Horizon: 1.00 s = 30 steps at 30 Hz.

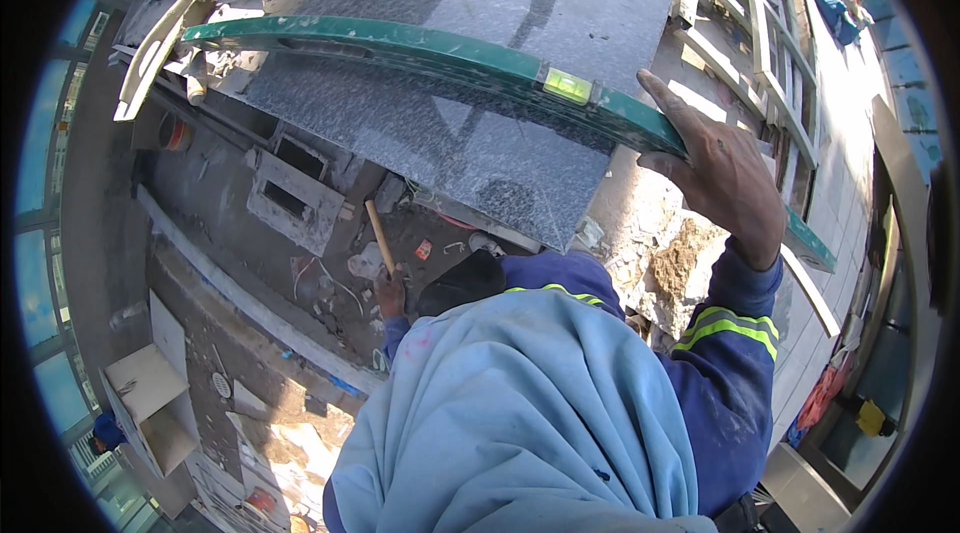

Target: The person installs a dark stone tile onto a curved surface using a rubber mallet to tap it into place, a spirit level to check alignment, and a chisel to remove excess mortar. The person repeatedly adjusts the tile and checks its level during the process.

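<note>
A long green spirit level (420,53) lies across a speckled grey stone slab (400,123), running from the far left to the right past the slab's edge. A yellow-green vial (568,86) shows in its right part. My right hand (725,173) grips the level near its right end, thumb and fingers over its edges. Low at the left, my left hand (391,293) is closed round a light wooden handle (379,235) that points up toward the slab. Whatever tool head belongs to this handle cannot be made out. A dark rounded shape (462,283) is beside that hand.
Broken rubble (690,263) lies right of the slab's near corner. A pale wooden frame (750,33) leans at the far right. Below the slab, debris and a cut board (293,201) cover the floor. An open box (150,393) stands at the left.
</note>
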Available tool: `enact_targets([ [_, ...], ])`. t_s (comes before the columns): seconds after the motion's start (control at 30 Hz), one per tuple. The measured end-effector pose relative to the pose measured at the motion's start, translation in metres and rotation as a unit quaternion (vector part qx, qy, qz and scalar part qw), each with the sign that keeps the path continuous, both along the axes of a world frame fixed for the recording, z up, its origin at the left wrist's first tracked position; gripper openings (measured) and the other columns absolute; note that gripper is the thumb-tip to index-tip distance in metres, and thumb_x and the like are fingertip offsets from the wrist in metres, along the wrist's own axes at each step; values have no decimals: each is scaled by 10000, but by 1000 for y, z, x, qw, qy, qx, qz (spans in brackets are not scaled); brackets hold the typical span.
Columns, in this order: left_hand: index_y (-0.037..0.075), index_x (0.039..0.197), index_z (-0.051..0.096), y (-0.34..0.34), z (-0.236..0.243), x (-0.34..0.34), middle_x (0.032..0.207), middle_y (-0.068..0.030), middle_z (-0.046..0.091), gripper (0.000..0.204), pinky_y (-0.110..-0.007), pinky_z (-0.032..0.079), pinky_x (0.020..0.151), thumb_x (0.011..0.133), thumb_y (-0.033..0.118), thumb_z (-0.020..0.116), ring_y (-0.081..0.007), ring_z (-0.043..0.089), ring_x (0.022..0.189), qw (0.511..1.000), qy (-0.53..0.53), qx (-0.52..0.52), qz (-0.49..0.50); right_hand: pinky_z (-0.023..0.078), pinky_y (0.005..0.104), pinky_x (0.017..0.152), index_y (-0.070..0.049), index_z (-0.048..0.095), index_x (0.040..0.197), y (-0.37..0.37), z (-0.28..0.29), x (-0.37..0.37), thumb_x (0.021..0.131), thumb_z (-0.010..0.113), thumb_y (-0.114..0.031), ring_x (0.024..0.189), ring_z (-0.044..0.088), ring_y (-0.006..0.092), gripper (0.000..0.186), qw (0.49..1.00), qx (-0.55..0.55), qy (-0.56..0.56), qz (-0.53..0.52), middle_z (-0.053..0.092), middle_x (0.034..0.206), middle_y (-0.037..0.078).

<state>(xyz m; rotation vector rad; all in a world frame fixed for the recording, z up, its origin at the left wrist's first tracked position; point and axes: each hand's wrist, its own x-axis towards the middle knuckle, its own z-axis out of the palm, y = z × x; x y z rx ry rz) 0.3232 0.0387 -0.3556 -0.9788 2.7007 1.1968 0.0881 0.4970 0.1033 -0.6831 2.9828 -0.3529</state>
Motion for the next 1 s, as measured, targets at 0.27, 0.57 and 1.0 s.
enact_targets([
  [0.27,-35,1017,684,20,37,-13,708,-78,620,335,-414,451,609,1005,299,702,-183,577,649,990,-12,124,59,519,470,737,-63,595,1418,5,3,-4,890,812,-286,829,729,393,613,997,-41,-48,-45,740,939,217],
  [0.57,-56,1104,679,1,7,25,889,-252,686,441,-502,479,775,985,368,694,-365,645,810,994,-15,18,104,512,427,847,36,616,1329,74,6,-78,961,745,-321,896,689,285,529,985,-67,18,-156,727,1016,220],
  [1.0,-19,1242,694,28,216,0,884,-54,625,376,-340,471,722,1039,296,667,-169,554,770,957,210,-49,195,499,385,756,65,653,1269,168,-13,-275,918,757,-446,835,644,185,628,987,-137,-40,-70,686,957,108],
])
